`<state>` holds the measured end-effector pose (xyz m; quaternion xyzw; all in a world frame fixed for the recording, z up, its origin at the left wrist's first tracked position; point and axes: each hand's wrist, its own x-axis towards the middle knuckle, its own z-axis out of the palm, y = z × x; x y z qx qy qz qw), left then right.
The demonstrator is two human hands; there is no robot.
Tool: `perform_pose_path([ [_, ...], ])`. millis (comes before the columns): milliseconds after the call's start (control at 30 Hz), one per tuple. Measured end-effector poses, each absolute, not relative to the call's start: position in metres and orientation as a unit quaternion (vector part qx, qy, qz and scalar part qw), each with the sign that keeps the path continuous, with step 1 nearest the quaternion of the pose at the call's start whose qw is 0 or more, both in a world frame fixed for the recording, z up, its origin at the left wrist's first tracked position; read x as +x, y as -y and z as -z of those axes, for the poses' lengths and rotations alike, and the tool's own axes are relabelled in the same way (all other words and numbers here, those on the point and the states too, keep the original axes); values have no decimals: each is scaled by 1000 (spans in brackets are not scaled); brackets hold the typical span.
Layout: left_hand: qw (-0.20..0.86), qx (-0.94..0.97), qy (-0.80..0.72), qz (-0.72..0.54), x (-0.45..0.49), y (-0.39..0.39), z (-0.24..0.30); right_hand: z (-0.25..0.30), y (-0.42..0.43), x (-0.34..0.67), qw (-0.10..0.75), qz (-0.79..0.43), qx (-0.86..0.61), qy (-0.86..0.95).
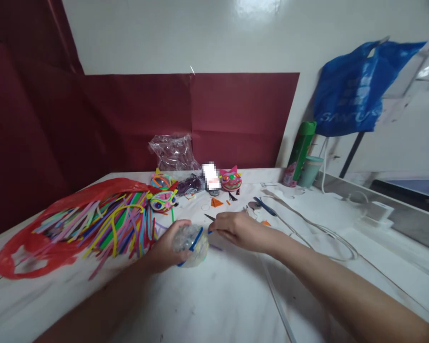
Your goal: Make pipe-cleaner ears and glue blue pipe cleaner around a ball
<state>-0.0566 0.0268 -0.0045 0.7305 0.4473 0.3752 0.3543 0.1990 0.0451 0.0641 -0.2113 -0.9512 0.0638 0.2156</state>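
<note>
Near the middle of the table, my left hand (168, 245) is wrapped round a clear, rounded plastic piece (190, 252), like part of a bottle. A blue pipe cleaner (196, 239) runs across it, and some yellow shows on its right side. Just to the right, my right hand (236, 228) is closed in a pinch, with a bit of blue at its fingertips beside the plastic. A dark pointed tip (209, 217) sticks out past the right fingers; whether the hand holds it or it lies behind, I cannot tell.
Left lies a red plastic bag (32, 247) with many coloured pipe cleaners (110, 224). Behind are decorated animal faces, one yellow (162, 200), one pink (231, 180), and orange scraps (216, 202). Blue-handled scissors (265, 206), a looped cable (329, 233) and a green can (300, 152) stand or lie right.
</note>
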Motion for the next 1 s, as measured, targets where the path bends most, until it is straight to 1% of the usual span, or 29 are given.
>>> perform_pose_path([
  [67,348,741,-450,-357,-52,-31,-5,-57,-39,192,236,-70,-205,947],
  [200,431,708,-472,-300,-43,-38,-18,-41,-42,185,274,-67,-213,935],
  [300,476,681,-468,-301,-40,-40,-22,-31,-48,186,292,-69,-212,930],
  [400,498,662,-463,-315,-40,-40,-23,-26,-49,189,298,-76,-220,926],
  [500,490,661,-471,-317,-41,-40,-21,-26,-49,189,307,-82,-232,919],
  [667,453,692,-464,-317,-44,-40,-16,-24,-48,184,306,-71,-198,928],
  [1000,414,714,-469,-315,-38,-33,-18,-16,-45,179,298,-43,-212,930],
])
